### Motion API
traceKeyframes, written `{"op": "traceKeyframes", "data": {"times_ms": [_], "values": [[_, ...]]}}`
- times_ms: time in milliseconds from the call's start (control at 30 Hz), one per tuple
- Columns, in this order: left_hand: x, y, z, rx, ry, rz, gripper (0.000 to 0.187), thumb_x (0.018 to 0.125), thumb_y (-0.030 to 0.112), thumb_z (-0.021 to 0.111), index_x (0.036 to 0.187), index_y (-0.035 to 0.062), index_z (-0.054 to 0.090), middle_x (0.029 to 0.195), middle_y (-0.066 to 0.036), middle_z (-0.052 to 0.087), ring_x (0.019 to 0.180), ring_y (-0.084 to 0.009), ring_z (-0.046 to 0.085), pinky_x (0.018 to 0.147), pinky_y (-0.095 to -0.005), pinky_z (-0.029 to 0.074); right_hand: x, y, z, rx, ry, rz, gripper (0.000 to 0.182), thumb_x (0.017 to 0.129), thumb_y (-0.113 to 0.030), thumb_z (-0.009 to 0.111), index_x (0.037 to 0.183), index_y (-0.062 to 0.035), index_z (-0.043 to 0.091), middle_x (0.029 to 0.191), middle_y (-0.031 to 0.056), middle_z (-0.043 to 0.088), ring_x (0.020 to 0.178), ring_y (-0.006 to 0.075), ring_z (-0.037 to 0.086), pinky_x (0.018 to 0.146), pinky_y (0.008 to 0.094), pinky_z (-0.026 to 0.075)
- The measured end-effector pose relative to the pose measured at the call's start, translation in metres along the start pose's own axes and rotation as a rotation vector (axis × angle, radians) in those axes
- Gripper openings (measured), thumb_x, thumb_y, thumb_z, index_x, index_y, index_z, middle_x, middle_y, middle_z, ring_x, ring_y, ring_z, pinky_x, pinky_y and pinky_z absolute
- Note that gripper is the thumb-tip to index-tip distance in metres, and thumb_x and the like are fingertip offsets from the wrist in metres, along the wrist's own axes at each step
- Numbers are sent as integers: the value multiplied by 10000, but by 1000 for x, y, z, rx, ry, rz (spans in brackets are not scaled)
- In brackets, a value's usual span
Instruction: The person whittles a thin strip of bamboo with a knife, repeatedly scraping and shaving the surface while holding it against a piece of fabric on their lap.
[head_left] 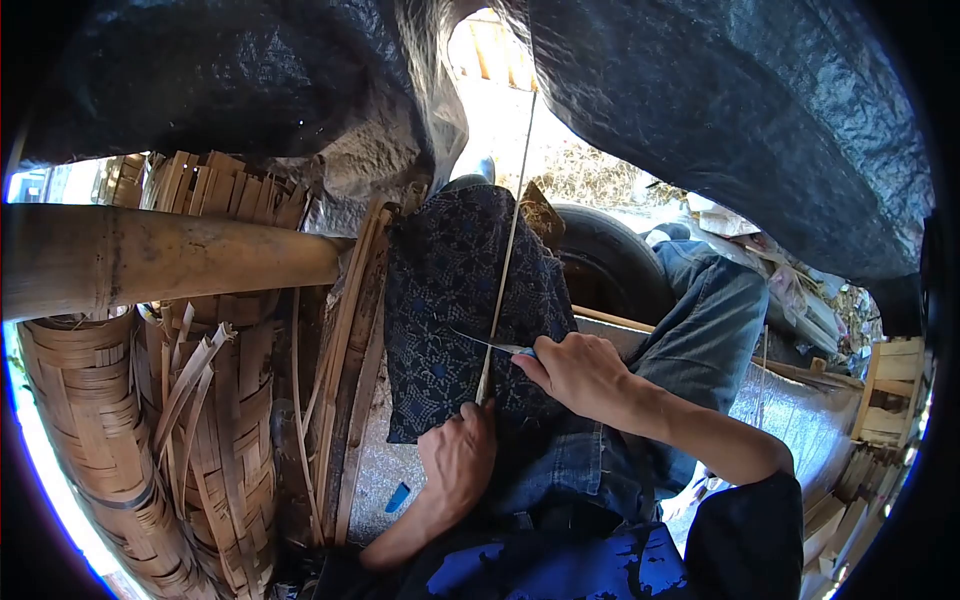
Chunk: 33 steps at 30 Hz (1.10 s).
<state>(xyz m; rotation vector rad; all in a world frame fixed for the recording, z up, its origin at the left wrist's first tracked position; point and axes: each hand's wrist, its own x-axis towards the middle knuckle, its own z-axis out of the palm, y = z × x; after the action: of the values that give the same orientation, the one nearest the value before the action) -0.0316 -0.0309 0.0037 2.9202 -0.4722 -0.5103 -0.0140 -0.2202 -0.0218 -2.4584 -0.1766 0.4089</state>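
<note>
My left hand (458, 452) is closed around the near end of a long thin bamboo strip (507, 260), which runs up and away over my lap. Just beyond it, my right hand (572, 372) grips a knife (512, 349) whose narrow blade points left and lies across the strip. The handle is mostly hidden in my fingers. Beneath both the strip and the knife, a dark blue patterned cloth (440, 290) covers my leg.
A thick bamboo pole (200, 252) juts in from the left above woven bamboo baskets (90, 400). Split bamboo pieces (350, 400) stand beside the cloth. A tire (610, 265) lies beyond my knee. Dark plastic sheeting (720, 120) hangs overhead. Wooden crates (893, 388) are at right.
</note>
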Motion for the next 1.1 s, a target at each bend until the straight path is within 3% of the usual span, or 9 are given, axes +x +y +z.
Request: {"op": "traceKeyframes", "data": {"times_ms": [333,567,633,700,767,800,900,933,1100], "values": [[-11,2,5,35,19,32,328,915,281,534,668,67,513,531,-150,593,430,-321,588,395,-406,461,30,42,18,-62,249,93,447,964,-318,464,642,-17,543,486,147,555,443,299,601,408,403,495],[-16,-8,-6,-91,22,89,350,888,246,568,589,67,532,502,-161,568,429,-350,561,402,-432,412,96,105,5,3,91,198,416,979,-297,442,691,-14,541,487,123,534,392,270,547,394,374,459],[-15,-15,-7,-146,24,82,400,896,286,560,573,53,529,495,-166,556,414,-321,562,400,-417,419,127,150,-3,65,90,361,481,1007,-359,324,773,-17,569,551,138,561,383,223,530,399,381,482],[-12,-22,-11,-203,13,58,452,904,326,552,556,39,526,488,-171,543,399,-293,564,399,-402,425,148,173,-26,-45,326,413,513,1008,-398,273,858,-10,572,570,140,559,419,250,536,459,416,495],[-3,-28,-18,-686,-238,-216,547,932,388,510,543,3,516,453,-120,500,400,-197,533,419,-338,414,150,168,-24,-72,672,222,558,1005,-434,236,857,-12,570,582,142,563,452,275,545,501,447,487],[1,-32,-20,-852,-348,-339,605,948,455,459,551,0,499,454,-41,444,430,-110,481,433,-272,384,134,129,-45,110,419,336,527,1011,-413,253,810,-22,543,537,102,518,435,222,512,456,397,455],[13,-39,-18,-1064,-440,-390,606,952,480,431,549,31,486,467,7,426,424,-87,465,416,-258,357,84,70,-34,324,160,112,478,1018,-378,244,787,-58,513,457,-24,376,309,53,272,258,225,194],[17,-37,-20,-1082,-460,-391,603,954,493,416,544,55,473,465,18,405,411,-75,445,405,-246,341,69,58,-23,357,204,-49,438,1017,-338,297,789,-40,523,446,-9,411,301,55,327,247,228,227],[20,-50,-7,-1290,-532,-382,580,976,463,379,548,76,437,475,10,400,399,-86,435,400,-237,343,38,39,9,146,209,-36,407,965,-326,470,702,-24,538,450,126,495,350,268,510,376,394,414]]}}
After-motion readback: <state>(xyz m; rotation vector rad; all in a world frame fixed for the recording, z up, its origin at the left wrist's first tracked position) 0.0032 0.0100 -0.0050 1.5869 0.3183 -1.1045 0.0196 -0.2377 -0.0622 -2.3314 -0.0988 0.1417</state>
